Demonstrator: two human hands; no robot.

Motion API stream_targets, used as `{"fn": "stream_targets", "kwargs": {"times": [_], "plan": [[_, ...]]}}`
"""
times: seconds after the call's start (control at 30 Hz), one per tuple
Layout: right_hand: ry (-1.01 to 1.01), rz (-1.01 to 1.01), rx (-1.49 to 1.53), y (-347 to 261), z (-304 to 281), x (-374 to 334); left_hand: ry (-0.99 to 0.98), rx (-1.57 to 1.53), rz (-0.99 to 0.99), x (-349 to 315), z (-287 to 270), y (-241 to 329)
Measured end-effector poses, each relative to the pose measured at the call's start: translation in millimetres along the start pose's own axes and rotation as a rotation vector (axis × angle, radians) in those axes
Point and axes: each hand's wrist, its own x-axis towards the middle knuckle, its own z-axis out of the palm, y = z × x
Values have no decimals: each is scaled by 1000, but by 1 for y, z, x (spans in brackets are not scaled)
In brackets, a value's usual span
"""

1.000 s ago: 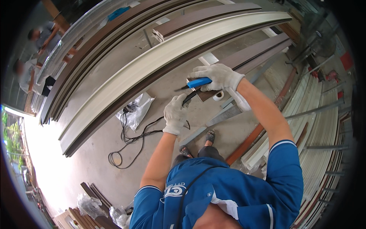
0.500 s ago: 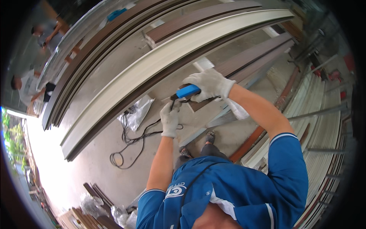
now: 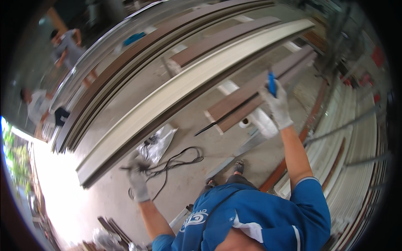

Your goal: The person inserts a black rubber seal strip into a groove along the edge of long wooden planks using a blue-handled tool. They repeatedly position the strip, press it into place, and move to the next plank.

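My gloved right hand (image 3: 278, 109) is closed around a blue hand tool (image 3: 272, 84), held up over the brown boards (image 3: 234, 104) on the right. The tool's far end is blurred. Off to the left, my gloved left hand (image 3: 138, 184) is smeared by motion, its fingers bent round part of a black cable (image 3: 167, 169). A short dark piece juts out beside those fingers. More of the cable loops across the floor near a clear plastic bag (image 3: 161, 144).
A long cream profile (image 3: 197, 83) lies diagonally across in front of me, with dark brown lengths (image 3: 113, 79) beyond. Two people (image 3: 67, 50) are at the far left. Pale strips (image 3: 335, 142) are stacked on the right. A white wrapped roll (image 3: 264, 122) lies beside the brown boards.
My hands have moved apart. The right has lifted the blue tool up and to the right; the left has swung down and left with the cable.
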Motion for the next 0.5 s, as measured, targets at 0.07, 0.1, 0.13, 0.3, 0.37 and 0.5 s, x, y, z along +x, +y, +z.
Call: {"fn": "stream_targets", "kwargs": {"times": [0.07,0.1,0.13,0.3,0.37,0.5], "plan": [[-183,105,316,-14,21,-23,-185,30,-83,-8,8,9],[-260,187,451,-23,31,-36,-288,-61,-165,-16,17,13],[-374,153,448,-32,50,-52,-385,141,-157,-18,30,15],[-876,-138,357,-72,153,-147,-612,230,-91,-31,68,27],[-882,-37,315,-82,162,-154,-703,41,-224,-31,69,14],[-595,-133,361,-97,133,-122,-873,3,-409,-34,37,-70]]}}
